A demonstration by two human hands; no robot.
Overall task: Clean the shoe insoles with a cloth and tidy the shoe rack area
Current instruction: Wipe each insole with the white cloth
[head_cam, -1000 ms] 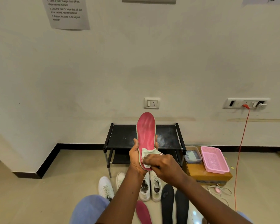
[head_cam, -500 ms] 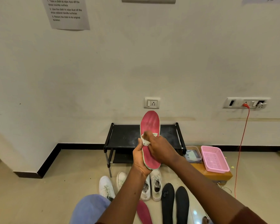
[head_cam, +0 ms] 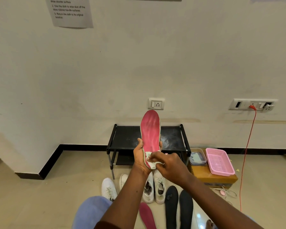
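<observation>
Now the right hand (head_cam: 168, 166) is pinching the pale cloth (head_cam: 151, 162) against the heel end of the red insole (head_cam: 150, 129). Its grip is closing on the fabric between thumb and fingertips. The left hand (head_cam: 139, 158) is wrapping its grip round the insole's lower part, thumb on 1 edge and fingers on the other. It is holding the insole upright in the air, in front of the black shoe rack (head_cam: 125, 138).

0.5 s ago the cloth was sitting higher, near the insole's middle, and 1 s ago it was down at the heel as it is now. So the right hand is running the cloth up and down the red face in repeated strokes while the left is keeping the insole steady. That suggests this insole is in mid-wipe, not finished. Pale streaks are showing on the toe half, though I cannot tell whether they are dust or wear.

On the floor (head_cam: 40, 204) below the arms, a second red insole (head_cam: 147, 215) and 2 black insoles (head_cam: 171, 204) are lying beside the white shoes (head_cam: 149, 189). I cannot tell whether those have been cleaned. The rack's top shelf is showing a dusty smear, so the tidying part is probably not yet done.
</observation>
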